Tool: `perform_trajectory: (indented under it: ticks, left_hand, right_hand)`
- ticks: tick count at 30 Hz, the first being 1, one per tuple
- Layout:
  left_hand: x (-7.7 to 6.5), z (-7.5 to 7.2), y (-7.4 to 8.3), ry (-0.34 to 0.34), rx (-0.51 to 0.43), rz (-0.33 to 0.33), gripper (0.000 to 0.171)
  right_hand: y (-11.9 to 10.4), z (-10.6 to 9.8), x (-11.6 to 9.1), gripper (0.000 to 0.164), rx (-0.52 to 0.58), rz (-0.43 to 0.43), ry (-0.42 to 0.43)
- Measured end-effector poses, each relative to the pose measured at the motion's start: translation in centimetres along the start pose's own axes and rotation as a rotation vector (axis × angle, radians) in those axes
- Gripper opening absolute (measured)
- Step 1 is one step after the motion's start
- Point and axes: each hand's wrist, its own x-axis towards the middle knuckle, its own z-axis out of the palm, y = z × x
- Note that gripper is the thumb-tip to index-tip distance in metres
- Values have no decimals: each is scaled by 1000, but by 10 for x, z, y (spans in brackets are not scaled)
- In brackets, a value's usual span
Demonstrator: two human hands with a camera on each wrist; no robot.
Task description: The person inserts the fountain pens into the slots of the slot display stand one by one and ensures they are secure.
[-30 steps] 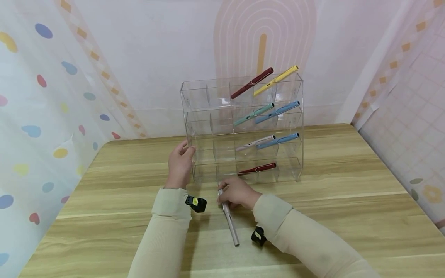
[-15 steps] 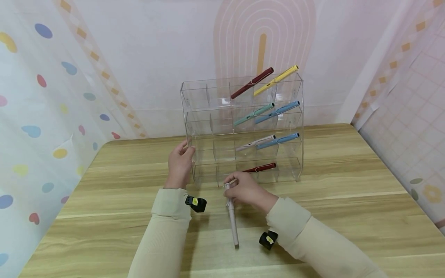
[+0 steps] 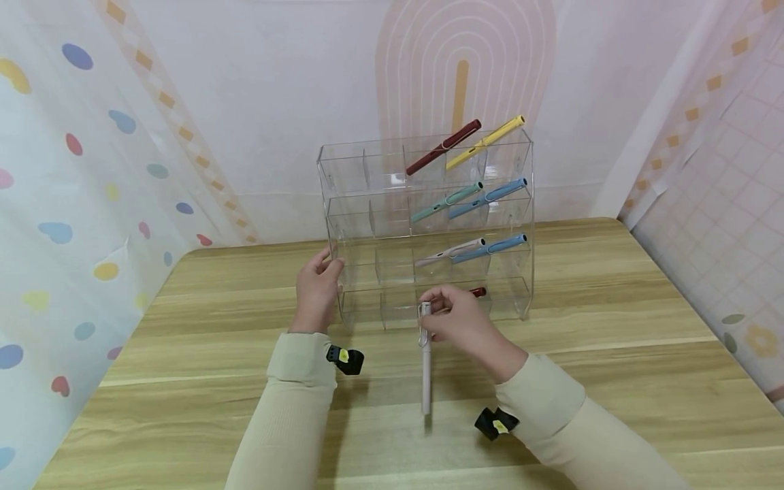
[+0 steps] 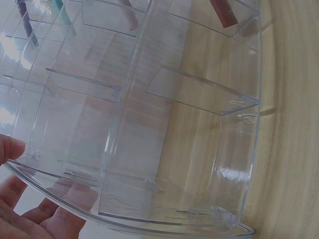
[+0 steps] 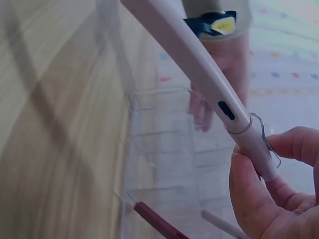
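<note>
A clear acrylic pen rack (image 3: 395,269) with stepped tiers of compartments stands on the table. My left hand (image 3: 317,296) grips its left side panel, thumb on the inside and fingers outside in the left wrist view. Between thumb and fingertips, my right hand (image 3: 456,316) pinches a pale pinkish pen (image 3: 426,378) by its capped, clipped end. The pen's other end points toward me, just above the tabletop. This hand is in front of the bottom tier, covering most of a dark red pen (image 3: 478,292) there. The right wrist view shows the pen's barrel (image 5: 194,59) up close.
Upper tiers hold a maroon pen (image 3: 444,147), a yellow pen (image 3: 486,141), a teal pen (image 3: 447,202), two blue pens (image 3: 488,198) and a pale pen (image 3: 450,252). The wooden table (image 3: 214,361) meets patterned curtains behind.
My right hand has moved right and slightly away from me with the pale pen, which now points more straight at me. The left hand has stayed on the rack's side.
</note>
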Motion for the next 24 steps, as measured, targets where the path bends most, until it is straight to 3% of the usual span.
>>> perform_trajectory:
  ticks: [24]
  left_hand:
    - [0, 0, -1, 2, -8, 13, 44]
  right_hand:
    - [-15, -72, -27, 28, 190, -93, 254]
